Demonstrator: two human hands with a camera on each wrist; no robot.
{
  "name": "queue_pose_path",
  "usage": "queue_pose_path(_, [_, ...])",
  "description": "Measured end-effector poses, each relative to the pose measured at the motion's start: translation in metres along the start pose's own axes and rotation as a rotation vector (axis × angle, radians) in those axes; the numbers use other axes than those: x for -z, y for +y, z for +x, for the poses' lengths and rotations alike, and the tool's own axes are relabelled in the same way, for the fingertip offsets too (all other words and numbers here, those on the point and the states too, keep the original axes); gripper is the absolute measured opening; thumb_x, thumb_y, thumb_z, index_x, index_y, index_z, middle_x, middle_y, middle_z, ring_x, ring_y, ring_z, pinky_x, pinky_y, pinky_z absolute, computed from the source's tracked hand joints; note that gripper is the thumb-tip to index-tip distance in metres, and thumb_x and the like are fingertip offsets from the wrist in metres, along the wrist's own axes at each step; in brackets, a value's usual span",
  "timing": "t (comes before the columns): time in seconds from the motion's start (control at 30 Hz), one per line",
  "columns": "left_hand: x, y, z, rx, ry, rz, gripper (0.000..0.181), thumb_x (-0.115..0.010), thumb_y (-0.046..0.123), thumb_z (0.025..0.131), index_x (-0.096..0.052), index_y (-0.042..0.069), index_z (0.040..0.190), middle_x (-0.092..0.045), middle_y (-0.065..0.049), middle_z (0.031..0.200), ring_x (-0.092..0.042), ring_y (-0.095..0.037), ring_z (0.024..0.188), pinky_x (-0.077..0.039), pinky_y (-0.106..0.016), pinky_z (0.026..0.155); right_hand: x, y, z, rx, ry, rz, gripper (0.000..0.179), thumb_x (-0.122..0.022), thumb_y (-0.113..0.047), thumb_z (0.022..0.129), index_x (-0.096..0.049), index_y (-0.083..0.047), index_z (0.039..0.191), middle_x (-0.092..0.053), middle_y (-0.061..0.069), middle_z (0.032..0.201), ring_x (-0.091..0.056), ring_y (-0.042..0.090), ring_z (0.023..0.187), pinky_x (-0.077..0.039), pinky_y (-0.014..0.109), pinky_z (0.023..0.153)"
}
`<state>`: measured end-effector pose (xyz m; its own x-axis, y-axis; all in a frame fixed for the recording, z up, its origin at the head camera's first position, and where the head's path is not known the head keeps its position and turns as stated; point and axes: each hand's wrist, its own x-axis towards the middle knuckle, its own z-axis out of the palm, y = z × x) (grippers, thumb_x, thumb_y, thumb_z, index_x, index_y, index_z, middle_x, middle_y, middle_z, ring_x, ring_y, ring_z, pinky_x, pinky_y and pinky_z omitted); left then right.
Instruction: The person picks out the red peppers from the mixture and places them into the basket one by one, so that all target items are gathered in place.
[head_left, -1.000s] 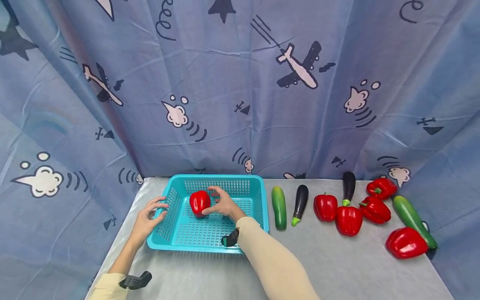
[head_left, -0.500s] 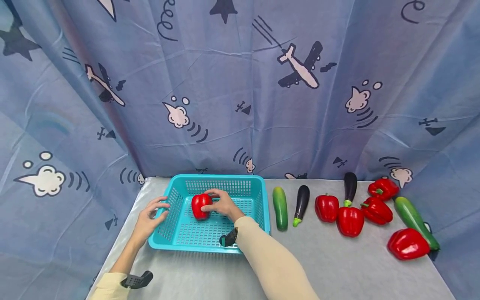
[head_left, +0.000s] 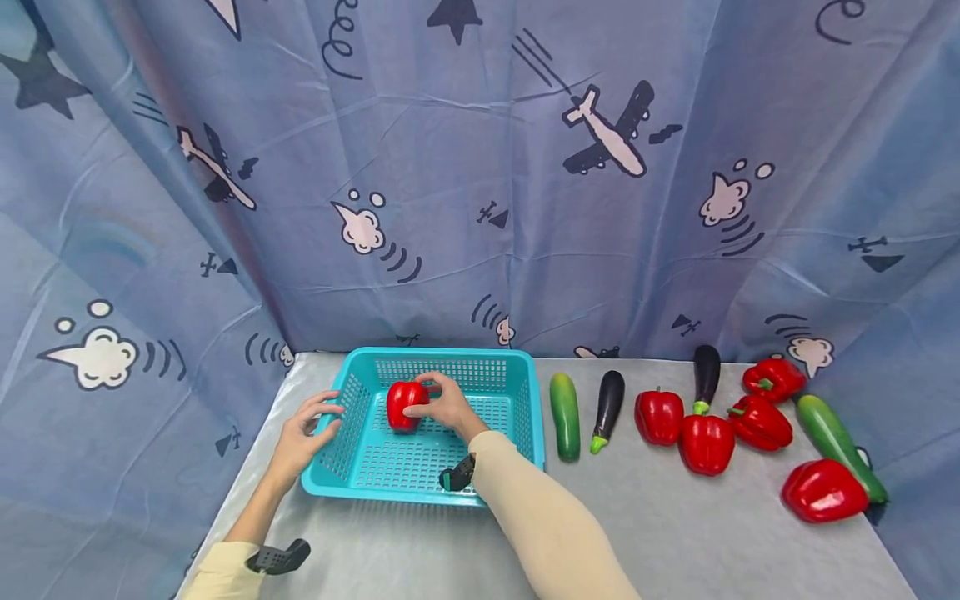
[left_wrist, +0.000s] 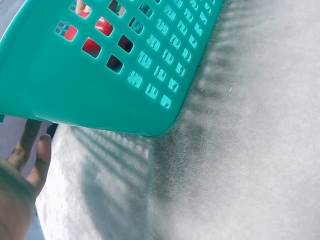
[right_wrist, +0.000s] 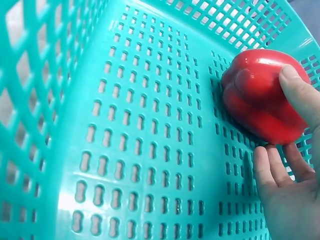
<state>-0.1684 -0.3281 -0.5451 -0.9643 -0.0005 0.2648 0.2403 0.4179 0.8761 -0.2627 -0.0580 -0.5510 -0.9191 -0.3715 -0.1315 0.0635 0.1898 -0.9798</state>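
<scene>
A red bell pepper (head_left: 402, 406) is in the turquoise plastic basket (head_left: 420, 497), towards its back left. My right hand (head_left: 450, 407) grips it from the right side. In the right wrist view the thumb (right_wrist: 295, 87) presses on top of the pepper (right_wrist: 265, 95), and the other fingers (right_wrist: 280, 170) reach round its lower side. At the basket's left rim my left hand (head_left: 296, 442) rests with its fingers spread and slightly bent. In the left wrist view one finger (left_wrist: 30, 137) goes behind the basket's edge (left_wrist: 75, 100), so its tip is hidden.
Right of the basket lie a cucumber (head_left: 566, 417) and an eggplant (head_left: 608, 410). Further right are several red bell peppers (head_left: 707, 444), another eggplant (head_left: 706, 375) and another cucumber (head_left: 840, 446). A blue patterned curtain (head_left: 480, 167) hangs behind the grey tabletop (head_left: 600, 517).
My right hand has closed from a looser hold onto the red bell pepper, which has turned slightly. The left hand keeps its place at the rim. The head view has shifted a little.
</scene>
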Motion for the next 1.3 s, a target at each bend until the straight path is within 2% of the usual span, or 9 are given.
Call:
queue_pose_path(0.3, [0.001,-0.003,0.001,0.004,0.0,-0.002,0.019,-0.071,0.004,0.096,-0.07,0.0,0.114,-0.051,-0.016,0.145,-0.04,-0.039,0.137,-0.031,-0.067,0.106,0.004,-0.001,0.0,0.004,-0.04,-0.021,0.065,-0.085,-0.009,0.084,-0.054,-0.005,0.14,-0.051,0.021,0.135,-0.058,0.041,0.116,-0.055,0.051,0.087])
queue_pose_path(0.53, [-0.001,-0.004,0.002,-0.005,-0.006,0.006,0.02,-0.071,0.003,0.096,-0.07,0.0,0.115,-0.051,-0.017,0.144,-0.039,-0.041,0.137,-0.029,-0.07,0.105,0.016,-0.009,-0.004,-0.021,-0.037,0.016,0.066,-0.085,-0.016,0.085,-0.054,-0.009,0.143,-0.048,0.025,0.141,-0.053,0.043,0.122,-0.051,0.056,0.093])
queue_pose_path(0.6, [0.0,-0.003,0.002,-0.011,-0.004,0.001,0.02,-0.071,0.003,0.096,-0.07,-0.001,0.115,-0.051,-0.017,0.144,-0.039,-0.04,0.137,-0.029,-0.07,0.105,0.021,-0.013,-0.005,-0.012,-0.036,0.011,0.065,-0.085,-0.018,0.086,-0.055,-0.009,0.143,-0.048,0.024,0.143,-0.051,0.044,0.124,-0.05,0.056,0.093])
queue_pose_path(0.63, [0.0,0.003,0.001,-0.015,-0.002,0.004,0.019,-0.07,0.001,0.095,-0.07,-0.003,0.114,-0.051,-0.019,0.143,-0.04,-0.042,0.137,-0.029,-0.071,0.104,0.024,-0.015,-0.006,-0.005,-0.041,0.013,0.064,-0.084,-0.018,0.086,-0.055,-0.009,0.143,-0.048,0.024,0.143,-0.05,0.045,0.126,-0.049,0.057,0.094])
queue_pose_path(0.73, [0.0,0.004,0.001,-0.026,0.0,0.007,0.019,-0.071,0.0,0.095,-0.069,-0.003,0.114,-0.052,-0.02,0.143,-0.04,-0.042,0.136,-0.03,-0.072,0.103,0.033,-0.02,-0.01,0.027,-0.051,0.002,0.06,-0.083,-0.019,0.087,-0.057,-0.007,0.14,-0.05,0.02,0.143,-0.05,0.041,0.128,-0.049,0.057,0.095])
queue_pose_path(0.83, [0.001,0.005,0.0,-0.02,-0.001,0.022,0.02,-0.071,-0.001,0.094,-0.069,-0.004,0.114,-0.051,-0.021,0.143,-0.04,-0.043,0.136,-0.03,-0.072,0.103,0.043,-0.029,-0.015,0.071,-0.077,-0.03,0.053,-0.081,-0.018,0.089,-0.061,-0.004,0.136,-0.055,0.018,0.139,-0.054,0.035,0.125,-0.05,0.054,0.095])
queue_pose_path(0.9, [0.002,0.0,0.0,-0.015,-0.004,0.03,0.02,-0.071,0.001,0.095,-0.069,-0.002,0.114,-0.051,-0.019,0.143,-0.039,-0.042,0.136,-0.03,-0.071,0.104,0.051,-0.037,-0.018,0.098,-0.095,-0.069,0.047,-0.079,-0.017,0.091,-0.063,-0.003,0.133,-0.06,0.018,0.133,-0.057,0.032,0.12,-0.051,0.053,0.093])
queue_pose_path(1.1, [0.003,0.001,0.001,-0.03,-0.011,0.035,0.019,-0.071,0.001,0.095,-0.07,-0.002,0.114,-0.051,-0.019,0.143,-0.039,-0.043,0.136,-0.029,-0.072,0.103,0.076,-0.058,-0.028,0.15,-0.121,-0.142,0.032,-0.075,-0.016,0.095,-0.068,-0.005,0.124,-0.068,0.012,0.115,-0.062,0.027,0.109,-0.052,0.048,0.088])
queue_pose_path(1.3, [0.0,-0.001,0.001,-0.032,-0.013,0.044,0.019,-0.071,0.001,0.095,-0.07,-0.001,0.114,-0.052,-0.017,0.143,-0.041,-0.037,0.134,-0.031,-0.07,0.102,0.1,-0.074,-0.042,0.219,-0.12,-0.138,0.028,-0.072,-0.013,0.097,-0.068,-0.003,0.123,-0.068,0.014,0.114,-0.065,0.025,0.104,-0.053,0.039,0.087])
